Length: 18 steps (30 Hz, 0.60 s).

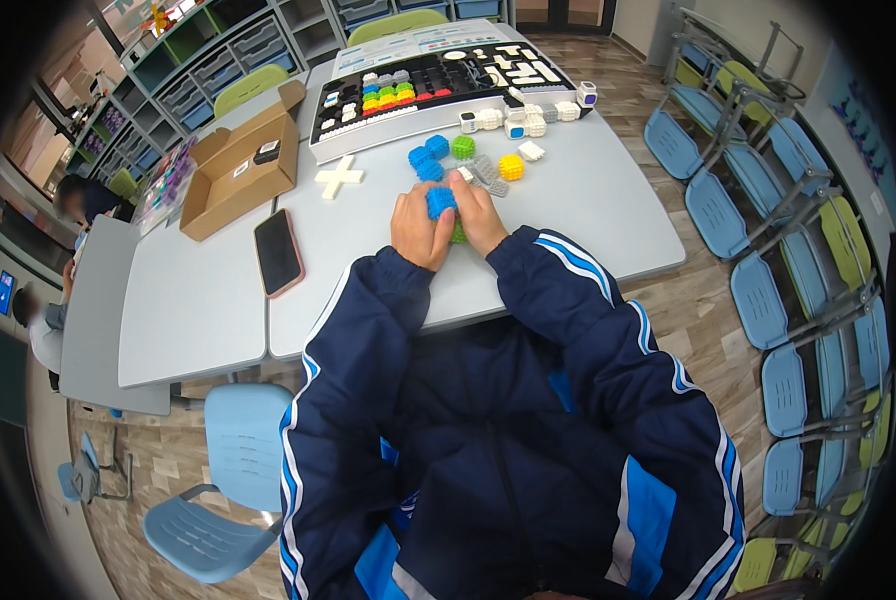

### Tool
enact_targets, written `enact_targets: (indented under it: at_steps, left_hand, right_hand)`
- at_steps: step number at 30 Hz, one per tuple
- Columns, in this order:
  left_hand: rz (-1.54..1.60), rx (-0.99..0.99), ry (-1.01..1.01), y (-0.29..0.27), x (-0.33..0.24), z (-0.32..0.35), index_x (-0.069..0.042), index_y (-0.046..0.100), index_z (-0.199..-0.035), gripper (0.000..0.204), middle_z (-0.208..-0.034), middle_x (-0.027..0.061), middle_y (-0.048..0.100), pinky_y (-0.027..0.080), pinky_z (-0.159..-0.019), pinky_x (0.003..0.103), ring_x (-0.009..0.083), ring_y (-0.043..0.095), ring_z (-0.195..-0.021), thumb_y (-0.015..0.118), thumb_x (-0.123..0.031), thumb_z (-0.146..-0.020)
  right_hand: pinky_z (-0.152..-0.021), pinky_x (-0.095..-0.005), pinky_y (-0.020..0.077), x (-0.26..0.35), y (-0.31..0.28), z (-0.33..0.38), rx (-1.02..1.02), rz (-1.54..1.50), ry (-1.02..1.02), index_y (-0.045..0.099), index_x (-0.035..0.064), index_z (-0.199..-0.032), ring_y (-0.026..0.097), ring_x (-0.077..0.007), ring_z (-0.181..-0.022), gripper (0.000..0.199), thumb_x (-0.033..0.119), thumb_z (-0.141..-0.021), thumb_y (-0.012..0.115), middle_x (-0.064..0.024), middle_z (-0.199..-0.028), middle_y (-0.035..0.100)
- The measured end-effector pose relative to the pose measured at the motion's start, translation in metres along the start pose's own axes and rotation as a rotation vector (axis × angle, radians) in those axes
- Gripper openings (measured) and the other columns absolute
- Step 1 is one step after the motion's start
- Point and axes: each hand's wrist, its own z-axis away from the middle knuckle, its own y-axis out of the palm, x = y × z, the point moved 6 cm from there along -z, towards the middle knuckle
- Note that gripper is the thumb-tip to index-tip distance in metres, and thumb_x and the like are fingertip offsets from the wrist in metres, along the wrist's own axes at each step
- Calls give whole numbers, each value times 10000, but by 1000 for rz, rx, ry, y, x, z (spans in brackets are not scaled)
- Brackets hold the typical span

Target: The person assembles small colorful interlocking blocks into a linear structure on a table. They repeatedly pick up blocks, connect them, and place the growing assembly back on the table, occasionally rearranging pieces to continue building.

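1. Both of my hands meet over the grey bench [588, 210]: my left hand [420, 230] and my right hand [480, 218] are each curled shut around a blue studded block [440, 201], pinched between them.
2. Just under that block I see a bit of green block [459, 233] against my right hand.
3. Beyond my knuckles lie loose blocks: blue [428, 156], green [463, 147], yellow [511, 167].
4. To my left, a phone [278, 251] lies flat, with a white cross piece [338, 177] and an open cardboard box [240, 170] farther off.
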Motion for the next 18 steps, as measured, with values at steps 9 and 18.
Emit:
enact_targets:
  at_steps: [9,18]
  left_hand:
    - [48,-105,-92,9,10,-4,36,519,-1150,357,-981,214,604,441,-743,442,385,538,-812,555,-231,-915]
    - [111,-104,-174,17,19,-4,26,524,-1155,363,-987,220,613,471,-771,450,401,575,-876,547,-261,-933]
  right_hand:
    - [-603,-227,412,-8,5,-7,-78,-162,107,581,94,-812,482,-41,-674,454,432,-1038,380,45,-748,528]
    - [-601,-239,434,-14,0,-13,-101,-110,117,609,58,-837,519,-62,-680,498,446,-1033,367,15,-752,569]
